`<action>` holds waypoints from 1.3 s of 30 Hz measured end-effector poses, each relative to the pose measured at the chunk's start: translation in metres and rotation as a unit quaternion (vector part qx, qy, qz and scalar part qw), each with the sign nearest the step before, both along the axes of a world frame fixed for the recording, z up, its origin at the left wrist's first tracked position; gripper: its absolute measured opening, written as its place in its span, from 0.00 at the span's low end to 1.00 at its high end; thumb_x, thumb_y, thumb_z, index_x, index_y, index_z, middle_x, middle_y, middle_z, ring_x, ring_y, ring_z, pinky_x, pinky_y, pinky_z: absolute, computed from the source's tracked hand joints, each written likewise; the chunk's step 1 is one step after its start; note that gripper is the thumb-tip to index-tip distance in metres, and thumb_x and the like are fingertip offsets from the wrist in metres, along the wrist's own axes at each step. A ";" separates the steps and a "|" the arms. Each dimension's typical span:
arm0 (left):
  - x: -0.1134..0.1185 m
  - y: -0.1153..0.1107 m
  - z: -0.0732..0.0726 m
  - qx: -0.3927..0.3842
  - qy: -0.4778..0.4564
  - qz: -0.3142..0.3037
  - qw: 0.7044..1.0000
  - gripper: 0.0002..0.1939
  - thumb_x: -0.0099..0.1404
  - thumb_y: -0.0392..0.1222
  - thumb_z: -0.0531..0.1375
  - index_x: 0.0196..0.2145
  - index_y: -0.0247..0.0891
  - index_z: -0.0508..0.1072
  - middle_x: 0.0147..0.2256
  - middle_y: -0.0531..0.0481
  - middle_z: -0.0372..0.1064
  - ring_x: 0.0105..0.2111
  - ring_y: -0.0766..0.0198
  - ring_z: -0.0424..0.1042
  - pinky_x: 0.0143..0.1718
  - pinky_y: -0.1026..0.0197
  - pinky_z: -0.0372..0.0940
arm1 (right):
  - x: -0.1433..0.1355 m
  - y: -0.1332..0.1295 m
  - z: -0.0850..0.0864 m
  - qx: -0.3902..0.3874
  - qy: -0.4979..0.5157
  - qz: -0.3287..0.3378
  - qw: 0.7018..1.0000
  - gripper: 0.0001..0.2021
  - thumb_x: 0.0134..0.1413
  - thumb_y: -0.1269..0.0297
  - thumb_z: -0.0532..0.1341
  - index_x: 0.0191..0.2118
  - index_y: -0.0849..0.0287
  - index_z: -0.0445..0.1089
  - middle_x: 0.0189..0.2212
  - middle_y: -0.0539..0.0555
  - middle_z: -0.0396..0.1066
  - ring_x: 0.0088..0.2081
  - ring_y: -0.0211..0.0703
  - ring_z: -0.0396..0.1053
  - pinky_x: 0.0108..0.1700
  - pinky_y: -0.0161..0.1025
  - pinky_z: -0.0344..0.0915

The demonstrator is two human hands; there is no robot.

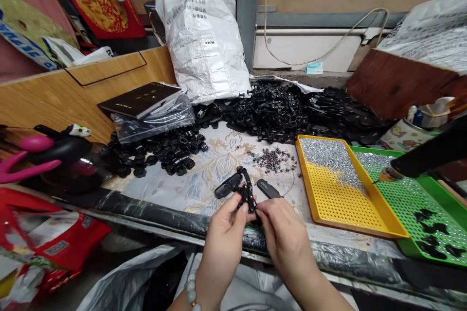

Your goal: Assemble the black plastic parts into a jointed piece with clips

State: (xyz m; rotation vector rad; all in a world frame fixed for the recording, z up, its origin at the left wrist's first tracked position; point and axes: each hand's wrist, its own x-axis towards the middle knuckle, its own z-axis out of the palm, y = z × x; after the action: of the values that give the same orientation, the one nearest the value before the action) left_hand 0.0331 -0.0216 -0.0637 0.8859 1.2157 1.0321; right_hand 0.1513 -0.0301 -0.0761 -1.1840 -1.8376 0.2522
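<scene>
My left hand (223, 233) and my right hand (282, 233) meet at the table's front edge, both gripping one small black plastic assembly (247, 192) that sticks up between the fingertips. A flat black plastic piece (228, 186) lies just beyond my left hand, touching the assembly. Another flat black piece (269, 188) lies just past my right hand. A small scatter of dark metal bits (272, 159) sits on the patterned cloth (207, 165) behind them.
A yellow perforated tray (339, 204) with small silver screws stands to the right, beside a green tray (419, 204) under an electric screwdriver (426, 155). Heaps of black plastic parts (284, 107) and round black pieces (164, 150) fill the back. A white sack (204, 34) stands behind.
</scene>
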 end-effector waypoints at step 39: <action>0.003 -0.002 0.010 -0.030 -0.006 -0.074 0.997 0.08 0.60 0.42 0.54 0.33 0.34 0.61 0.22 0.54 0.64 0.20 0.74 0.64 0.24 0.72 0.60 | 0.012 0.013 0.017 -0.408 0.430 0.117 0.797 0.14 0.47 0.57 0.61 0.27 0.67 0.65 0.29 0.52 0.59 0.30 0.31 0.62 0.33 0.28 0.63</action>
State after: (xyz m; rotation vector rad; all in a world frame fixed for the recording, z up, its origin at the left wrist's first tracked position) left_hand 0.0364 -0.0236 -0.0533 0.9079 1.1472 0.8772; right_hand 0.1638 -0.0168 -0.0592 -1.0676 -1.0091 1.5762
